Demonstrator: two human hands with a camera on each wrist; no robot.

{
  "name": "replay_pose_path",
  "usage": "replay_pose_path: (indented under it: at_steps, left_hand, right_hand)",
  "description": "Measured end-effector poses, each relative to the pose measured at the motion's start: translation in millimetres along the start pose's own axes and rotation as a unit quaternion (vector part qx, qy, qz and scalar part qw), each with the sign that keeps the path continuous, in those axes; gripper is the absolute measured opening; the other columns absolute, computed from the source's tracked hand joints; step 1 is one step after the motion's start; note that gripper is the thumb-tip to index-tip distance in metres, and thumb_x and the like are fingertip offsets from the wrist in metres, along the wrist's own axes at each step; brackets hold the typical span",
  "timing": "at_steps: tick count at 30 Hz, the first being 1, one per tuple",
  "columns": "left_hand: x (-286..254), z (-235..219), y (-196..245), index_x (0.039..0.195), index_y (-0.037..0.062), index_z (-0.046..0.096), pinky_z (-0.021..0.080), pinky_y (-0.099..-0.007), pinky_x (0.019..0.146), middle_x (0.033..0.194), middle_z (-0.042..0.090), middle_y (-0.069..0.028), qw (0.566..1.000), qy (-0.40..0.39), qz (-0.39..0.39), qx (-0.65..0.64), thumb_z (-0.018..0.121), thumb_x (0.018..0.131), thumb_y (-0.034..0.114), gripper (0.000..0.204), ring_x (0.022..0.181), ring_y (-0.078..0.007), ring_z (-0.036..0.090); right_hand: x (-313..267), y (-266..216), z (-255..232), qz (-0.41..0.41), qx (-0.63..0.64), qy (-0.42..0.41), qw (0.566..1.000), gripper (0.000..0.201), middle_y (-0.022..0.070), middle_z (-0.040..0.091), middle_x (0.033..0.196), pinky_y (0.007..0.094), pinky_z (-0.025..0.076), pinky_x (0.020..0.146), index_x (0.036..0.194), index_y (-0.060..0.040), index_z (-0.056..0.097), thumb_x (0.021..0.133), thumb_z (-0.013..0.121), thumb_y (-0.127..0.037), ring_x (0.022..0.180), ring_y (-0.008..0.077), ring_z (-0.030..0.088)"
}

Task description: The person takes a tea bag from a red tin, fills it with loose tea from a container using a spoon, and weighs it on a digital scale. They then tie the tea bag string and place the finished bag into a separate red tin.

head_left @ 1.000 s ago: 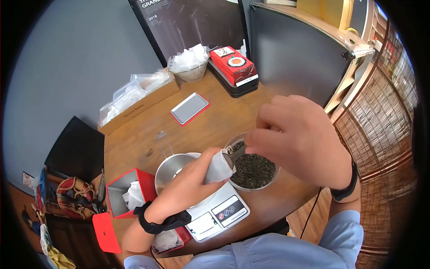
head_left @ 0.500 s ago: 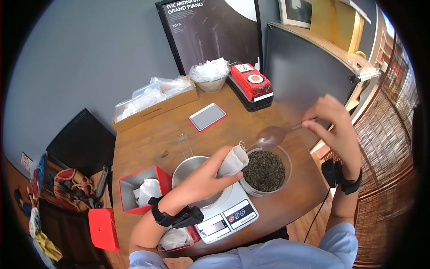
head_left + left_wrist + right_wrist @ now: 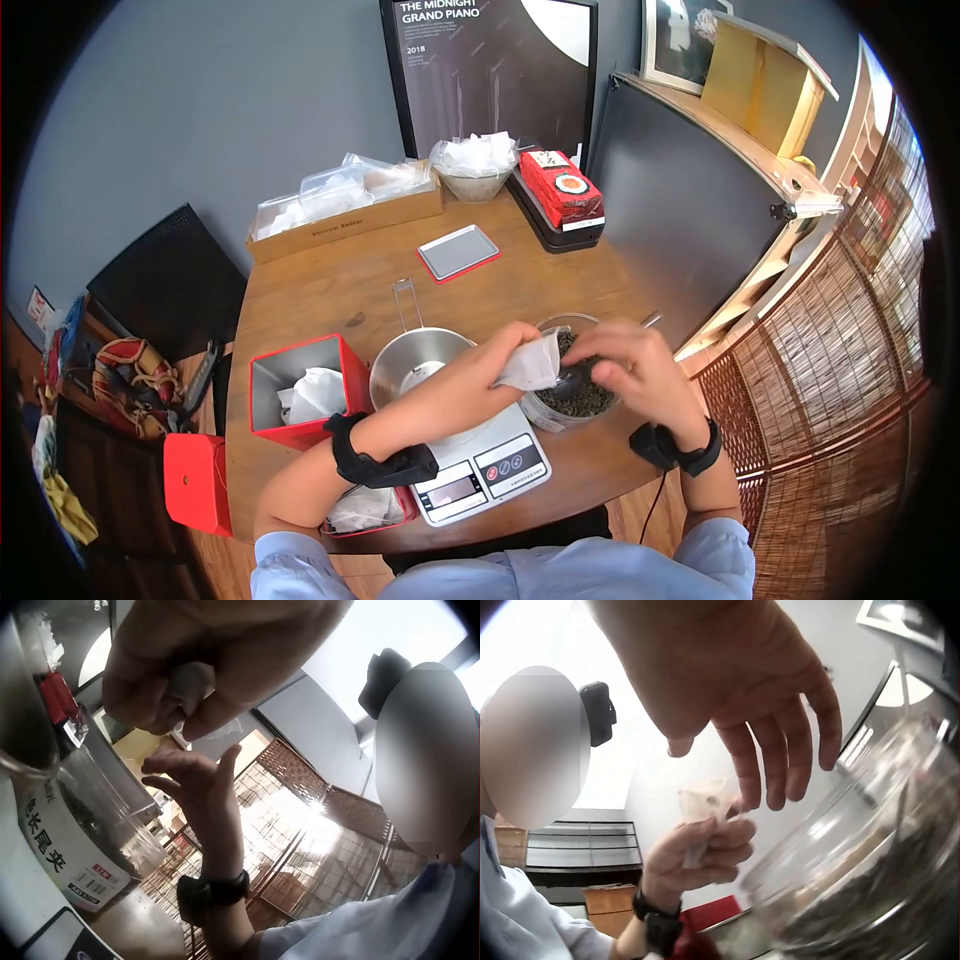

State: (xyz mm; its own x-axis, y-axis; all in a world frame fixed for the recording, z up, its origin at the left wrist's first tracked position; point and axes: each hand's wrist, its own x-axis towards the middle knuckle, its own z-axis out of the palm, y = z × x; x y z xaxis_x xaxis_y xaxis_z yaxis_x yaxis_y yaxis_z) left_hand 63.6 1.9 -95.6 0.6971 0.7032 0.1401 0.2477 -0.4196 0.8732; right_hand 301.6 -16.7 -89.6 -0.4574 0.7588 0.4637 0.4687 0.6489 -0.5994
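Observation:
My left hand grips a small white filter bag in front of the clear tub. In the right wrist view the bag shows between thumb and fingers. My right hand hovers over the tub's right side with fingers spread, its fingertips close to the bag's mouth; nothing is in its grasp. The round tub contains dark dried leaves, and a metal spoon leans in it, its handle poking out behind my right hand. A printed label covers the tub's side.
Left of the tub, a steel pot stands at the white scale. A red tin holds white bags, beside a red lid. Behind are a small grey tray, a cardboard box and a red package.
The spoon moved from the bag's mouth out to the tub's right, then into the tub. My right hand let go of it and came over to the bag, which now tips toward the right.

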Motion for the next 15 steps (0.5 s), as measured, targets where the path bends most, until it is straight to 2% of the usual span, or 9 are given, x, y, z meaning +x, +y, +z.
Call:
replay_pose_path:
  at_steps: [1,2,4,5,8,11,12,14,15]
  left_hand:
    - [-2.3,-0.9,10.4,0.130,0.0051,0.035,0.043,-0.0376,0.092,0.115,0.055,-0.0183,1.000,-0.014,-0.015,0.013,0.058,0.084,0.004,0.051,0.110,-0.0354,0.054]
    - [-4.2,0.3,14.9,0.130,0.0051,0.035,0.043,-0.0376,0.092,0.115,0.055,-0.0183,1.000,-0.017,-0.017,0.015,0.058,0.084,0.004,0.051,0.110,-0.0354,0.054]
    - [-9.9,5.1,17.7,0.133,0.0044,0.033,0.042,-0.0402,0.093,0.121,0.051,-0.0195,0.994,0.011,0.053,0.091,0.062,0.082,0.004,0.059,0.114,-0.0380,0.052]
    - [-12.6,6.6,14.9,0.141,0.0046,0.027,0.041,-0.0426,0.096,0.129,0.045,-0.0210,0.987,0.026,0.082,0.138,0.066,0.079,0.005,0.073,0.120,-0.0393,0.047]
    - [-15.7,4.8,22.9,0.148,0.0057,0.019,0.040,-0.0438,0.099,0.131,0.041,-0.0208,0.983,0.015,0.062,0.174,0.070,0.079,0.010,0.086,0.126,-0.0392,0.041]
    - [-14.3,4.8,21.1,0.151,0.0102,0.011,0.038,-0.0447,0.101,0.131,0.040,-0.0202,0.986,0.053,0.091,0.126,0.073,0.079,0.016,0.095,0.127,-0.0382,0.038]
    - [-13.0,3.9,21.7,0.151,0.0102,0.011,0.038,-0.0447,0.101,0.131,0.040,-0.0202,0.986,0.057,0.091,0.125,0.073,0.079,0.016,0.095,0.127,-0.0382,0.038]
    - [-10.3,0.9,25.1,0.146,0.0067,0.032,0.041,-0.0380,0.098,0.133,0.045,-0.0165,0.976,0.153,0.118,0.098,0.077,0.074,0.009,0.085,0.119,-0.0285,0.048]
    - [-9.9,-3.0,24.9,0.146,0.0067,0.032,0.041,-0.0380,0.098,0.133,0.045,-0.0165,0.976,0.156,0.117,0.098,0.077,0.074,0.009,0.085,0.119,-0.0285,0.048]
  right_hand:
    - [1.1,-8.6,5.9,0.031,0.027,-0.011,0.999,0.026,0.0110,0.066,0.083,0.0358,0.050,0.071,0.090,-0.0037,0.069,0.079,0.071,-0.027,0.076,0.0279,0.063]
    - [2.7,-18.1,10.2,0.062,0.056,-0.021,0.996,0.028,0.0110,0.066,0.078,0.0351,0.050,0.066,0.089,-0.0029,0.068,0.078,0.072,-0.028,0.069,0.0275,0.063]
    - [9.3,-27.1,14.6,0.050,0.036,-0.019,0.998,0.027,0.0107,0.064,0.074,0.0348,0.049,0.063,0.089,-0.0027,0.068,0.078,0.072,-0.027,0.066,0.0266,0.062]
    - [12.6,-28.7,16.0,0.036,0.014,-0.020,0.999,0.026,0.0105,0.063,0.071,0.0345,0.047,0.060,0.089,-0.0025,0.067,0.077,0.072,-0.025,0.063,0.0257,0.061]
    - [21.7,-25.1,23.9,0.093,0.086,0.003,0.992,0.020,0.0116,0.062,0.069,0.0353,0.047,0.059,0.089,-0.0017,0.067,0.077,0.070,-0.017,0.062,0.0272,0.059]
    - [28.5,-15.7,24.0,0.014,0.029,-0.014,0.999,0.017,0.0132,0.063,0.071,0.0364,0.047,0.059,0.091,-0.0016,0.067,0.076,0.065,-0.009,0.063,0.0294,0.060]
    - [32.2,-18.1,22.4,0.012,0.028,-0.017,0.999,0.017,0.0132,0.063,0.071,0.0364,0.047,0.059,0.091,-0.0016,0.067,0.076,0.065,-0.009,0.063,0.0294,0.060]
    - [38.7,-28.9,17.5,-0.013,-0.018,-0.029,0.999,0.017,0.0143,0.063,0.073,0.0382,0.048,0.059,0.091,-0.0027,0.068,0.075,0.062,-0.005,0.067,0.0311,0.061]
    - [40.9,-30.9,15.9,-0.015,-0.017,-0.031,0.999,0.017,0.0143,0.063,0.073,0.0382,0.048,0.059,0.091,-0.0027,0.068,0.075,0.062,-0.005,0.067,0.0311,0.061]
